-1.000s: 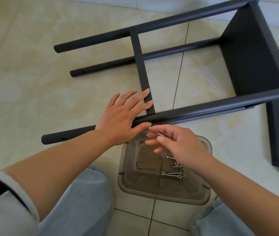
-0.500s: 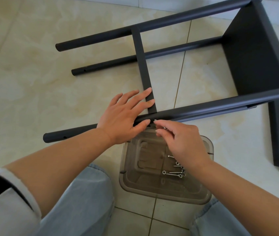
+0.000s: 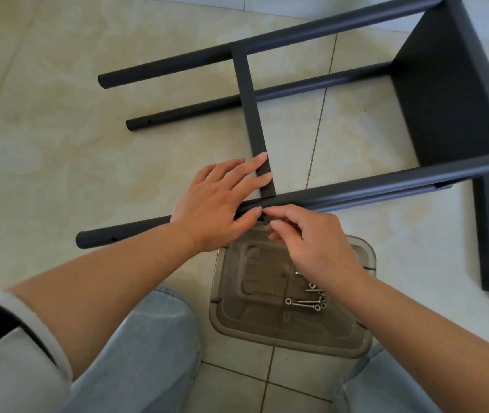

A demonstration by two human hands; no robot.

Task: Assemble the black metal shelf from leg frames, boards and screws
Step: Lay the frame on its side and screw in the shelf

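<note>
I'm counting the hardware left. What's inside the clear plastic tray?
A small cluster of silver screws lies in the tray near its right side. The right hand and forearm cover part of it, so more may be hidden.

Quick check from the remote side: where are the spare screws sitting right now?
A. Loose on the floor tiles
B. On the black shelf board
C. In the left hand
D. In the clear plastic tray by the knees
D: the spare screws lie clustered in the clear plastic tray on the floor, just below the right hand.
</note>
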